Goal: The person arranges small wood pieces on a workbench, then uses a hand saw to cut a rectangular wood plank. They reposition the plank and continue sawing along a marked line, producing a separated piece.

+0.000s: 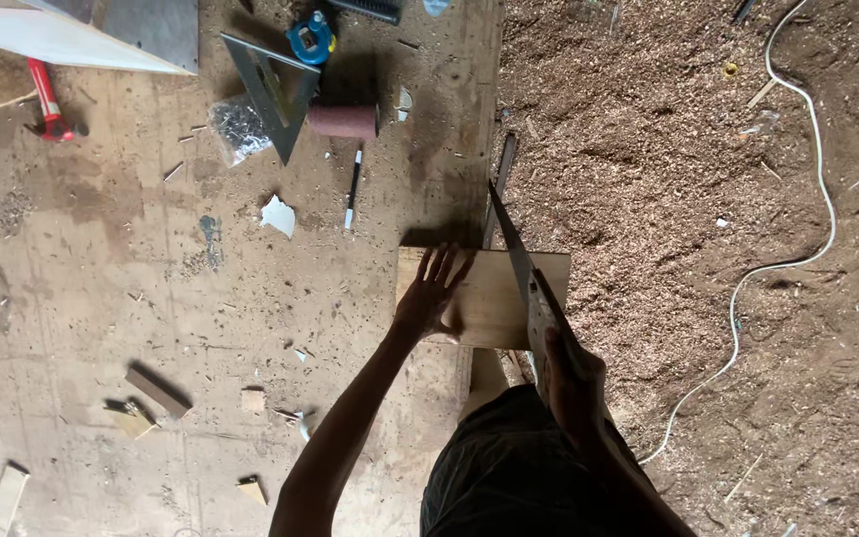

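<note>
The left hand [428, 296] presses the board [484, 296] with fingers spread; the right hand [571, 383] grips the saw [521, 268], fingers wrapped around its handle. If the blade jumps sideways, it could nick those fingers.

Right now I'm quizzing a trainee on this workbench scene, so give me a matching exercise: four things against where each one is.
Things:
1. left hand
2. right hand
3. tape measure
4. white cable

Places:
A. lying across the sawdust
B. gripping the handsaw handle
C. pressed flat on the wooden board
D. at the bench's far edge, beside the metal square

Pairs: 1-C, 2-B, 3-D, 4-A
</note>
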